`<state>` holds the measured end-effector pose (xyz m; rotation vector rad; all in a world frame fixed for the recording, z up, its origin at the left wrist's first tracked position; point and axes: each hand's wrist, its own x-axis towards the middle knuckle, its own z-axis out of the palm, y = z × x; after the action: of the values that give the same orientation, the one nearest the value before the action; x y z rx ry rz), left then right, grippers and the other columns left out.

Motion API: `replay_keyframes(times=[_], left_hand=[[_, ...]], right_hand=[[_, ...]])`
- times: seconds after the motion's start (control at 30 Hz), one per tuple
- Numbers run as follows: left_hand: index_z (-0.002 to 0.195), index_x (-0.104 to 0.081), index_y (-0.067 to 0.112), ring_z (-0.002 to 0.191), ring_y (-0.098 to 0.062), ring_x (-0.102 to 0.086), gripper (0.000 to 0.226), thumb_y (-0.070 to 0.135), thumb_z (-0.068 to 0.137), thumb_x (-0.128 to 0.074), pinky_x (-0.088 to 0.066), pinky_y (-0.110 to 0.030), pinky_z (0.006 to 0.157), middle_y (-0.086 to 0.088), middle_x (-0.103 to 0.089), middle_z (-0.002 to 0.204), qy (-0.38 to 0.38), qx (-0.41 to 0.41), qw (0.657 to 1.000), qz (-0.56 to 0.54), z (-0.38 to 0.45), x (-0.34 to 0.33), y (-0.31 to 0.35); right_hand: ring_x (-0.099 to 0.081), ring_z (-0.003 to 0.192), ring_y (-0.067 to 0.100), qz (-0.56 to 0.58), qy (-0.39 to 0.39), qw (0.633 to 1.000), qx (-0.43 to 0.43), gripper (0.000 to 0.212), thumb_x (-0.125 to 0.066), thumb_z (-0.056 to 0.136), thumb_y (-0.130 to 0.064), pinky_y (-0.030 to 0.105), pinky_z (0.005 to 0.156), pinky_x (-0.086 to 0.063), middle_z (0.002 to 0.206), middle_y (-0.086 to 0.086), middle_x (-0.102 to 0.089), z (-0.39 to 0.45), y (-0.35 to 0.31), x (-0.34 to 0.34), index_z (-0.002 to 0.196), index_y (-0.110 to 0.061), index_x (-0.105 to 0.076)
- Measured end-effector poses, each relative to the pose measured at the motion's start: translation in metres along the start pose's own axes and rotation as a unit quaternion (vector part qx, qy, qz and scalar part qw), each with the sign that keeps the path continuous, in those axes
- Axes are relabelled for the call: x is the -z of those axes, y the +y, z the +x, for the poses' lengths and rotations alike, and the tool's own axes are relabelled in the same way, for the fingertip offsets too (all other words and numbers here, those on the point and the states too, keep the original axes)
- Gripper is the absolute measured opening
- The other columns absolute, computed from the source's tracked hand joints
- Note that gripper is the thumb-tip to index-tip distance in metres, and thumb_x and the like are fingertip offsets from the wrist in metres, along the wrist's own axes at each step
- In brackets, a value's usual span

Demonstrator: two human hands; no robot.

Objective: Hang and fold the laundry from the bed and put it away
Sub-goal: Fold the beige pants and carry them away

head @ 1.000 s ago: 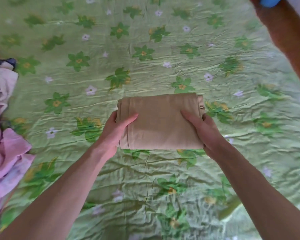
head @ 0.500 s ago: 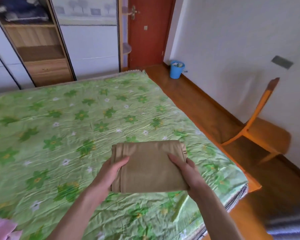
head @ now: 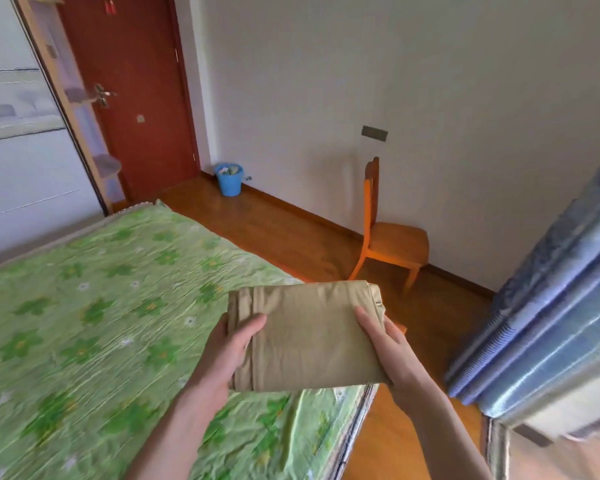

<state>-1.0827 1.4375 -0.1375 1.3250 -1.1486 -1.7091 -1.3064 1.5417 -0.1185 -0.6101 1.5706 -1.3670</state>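
Bed (head: 84, 323): fills the frame from 7 to 10 o'clock, covered in a crinkled light-green sheet printed with darker green leaf-flowers and small white blossoms; its near corner shows at 6 o'clock. Wooden floor (head: 284, 233): orange-brown, running from centre toward 5 o'clock beside the bed. Door (head: 132, 98): red-brown, closed, at 11 o'clock, metal handle on its left edge. Curtain (head: 548, 323): blue and white pleated fabric at 3 to 4 o'clock. Chair (head: 392, 237): orange wood, against the white wall just right of centre. Folded cloth (head: 309, 334): tan, plain, folded into a thick flat rectangle with stacked layer edges showing along its left and upper right sides, faint creases across the top face; held in the air at about 5 o'clock from centre, over the bed's near corner and floor edge. Left hand (head: 229, 355): grips the cloth's left end, thumb on top, fingers underneath. Right hand (head: 392, 355): grips the right end the same way, thumb lying on the top face. The hands are apart, the cloth spanning between them. Bucket (head: 229, 180): blue, small, on the floor by the door at 12 o'clock, contents unclear.
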Motion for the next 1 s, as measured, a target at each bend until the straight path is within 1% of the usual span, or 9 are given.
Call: replay_keyframes(times=[0.1, 0.2, 0.27, 0.37, 0.47, 0.63, 0.77, 0.9, 1.0], left_hand=[[0.122, -0.063, 0.035, 0.113, -0.013, -0.064, 0.057, 0.058, 0.075, -0.084, -0.051, -0.039, 0.094, 0.009, -0.070, 0.123, -0.032, 0.020, 0.999, 0.012, 0.010, -0.048, 0.008], [0.123, -0.069, 0.039, 0.117, -0.019, -0.069, 0.068, 0.060, 0.060, -0.086, -0.050, -0.052, 0.107, 0.007, -0.077, 0.119, -0.071, 0.039, 0.997, 0.012, 0.022, -0.099, 0.014], [0.124, -0.068, 0.039, 0.113, -0.020, -0.071, 0.061, 0.052, 0.068, -0.085, -0.053, -0.047, 0.101, 0.007, -0.078, 0.117, -0.099, 0.036, 0.994, 0.022, 0.029, -0.139, 0.015], [0.121, -0.065, 0.039, 0.109, -0.019, -0.070, 0.040, 0.048, 0.084, -0.078, -0.054, -0.042, 0.092, 0.007, -0.076, 0.115, -0.087, 0.020, 0.995, 0.034, 0.040, -0.202, 0.014], [0.115, -0.068, 0.034, 0.098, -0.013, -0.072, 0.021, 0.036, 0.094, -0.071, -0.053, -0.035, 0.076, 0.011, -0.079, 0.100, -0.066, -0.002, 0.998, 0.020, 0.056, -0.262, 0.019], [0.125, -0.067, 0.035, 0.099, -0.013, -0.075, 0.029, 0.031, 0.096, -0.071, -0.055, -0.037, 0.077, 0.009, -0.079, 0.108, -0.071, -0.018, 0.997, 0.002, 0.092, -0.340, 0.030], [0.121, -0.065, 0.041, 0.088, -0.003, -0.076, 0.027, 0.027, 0.099, -0.069, -0.054, -0.033, 0.071, 0.015, -0.079, 0.104, -0.101, -0.036, 0.994, -0.004, 0.125, -0.385, 0.038], [0.124, -0.066, 0.037, 0.093, -0.009, -0.077, 0.027, 0.026, 0.099, -0.069, -0.056, -0.034, 0.076, 0.009, -0.079, 0.110, -0.097, -0.037, 0.994, -0.015, 0.169, -0.423, 0.050], [0.120, -0.066, 0.040, 0.093, -0.005, -0.076, 0.022, 0.031, 0.101, -0.067, -0.056, -0.034, 0.080, 0.014, -0.079, 0.107, -0.098, -0.054, 0.994, -0.007, 0.206, -0.450, 0.060]], right_hand=[[-0.076, 0.087, 0.007, 0.008, 0.051, 0.999, 0.019, 0.033, -0.068, 0.095, -0.050, 0.019, 0.064, -0.057, 0.108, -0.006, -0.078, 0.007, -0.012, 0.044, 0.122, -0.031, -0.065], [-0.075, 0.096, 0.014, 0.010, 0.105, 0.994, 0.014, 0.036, -0.070, 0.093, -0.051, 0.031, 0.079, -0.058, 0.107, -0.006, -0.078, 0.019, -0.023, 0.094, 0.121, -0.028, -0.067], [-0.074, 0.100, 0.017, 0.013, 0.127, 0.992, 0.010, 0.039, -0.073, 0.091, -0.051, 0.035, 0.084, -0.058, 0.107, -0.004, -0.079, 0.032, -0.029, 0.130, 0.120, -0.024, -0.069], [-0.074, 0.102, 0.020, 0.016, 0.141, 0.990, 0.005, 0.041, -0.074, 0.090, -0.051, 0.038, 0.086, -0.058, 0.109, 0.000, -0.078, 0.058, -0.040, 0.184, 0.119, -0.021, -0.068], [-0.072, 0.100, 0.018, 0.012, 0.140, 0.990, 0.014, 0.037, -0.072, 0.093, -0.049, 0.034, 0.080, -0.056, 0.109, -0.001, -0.076, 0.088, -0.056, 0.231, 0.117, -0.022, -0.066], [-0.072, 0.096, 0.015, 0.005, 0.138, 0.990, 0.022, 0.038, -0.071, 0.094, -0.049, 0.028, 0.069, -0.053, 0.110, -0.002, -0.074, 0.133, -0.087, 0.296, 0.120, -0.022, -0.064], [-0.069, 0.102, 0.020, 0.002, 0.144, 0.990, 0.016, 0.047, -0.070, 0.094, -0.051, 0.037, 0.083, -0.056, 0.116, 0.000, -0.070, 0.174, -0.106, 0.332, 0.127, -0.022, -0.057], [-0.069, 0.109, 0.023, 0.003, 0.148, 0.989, 0.013, 0.055, -0.071, 0.092, -0.052, 0.047, 0.103, -0.055, 0.121, 0.002, -0.070, 0.224, -0.120, 0.357, 0.134, -0.019, -0.057], [-0.068, 0.110, 0.024, -0.007, 0.151, 0.988, 0.010, 0.058, -0.073, 0.091, -0.053, 0.049, 0.105, -0.053, 0.122, 0.003, -0.070, 0.270, -0.134, 0.375, 0.135, -0.018, -0.058]])
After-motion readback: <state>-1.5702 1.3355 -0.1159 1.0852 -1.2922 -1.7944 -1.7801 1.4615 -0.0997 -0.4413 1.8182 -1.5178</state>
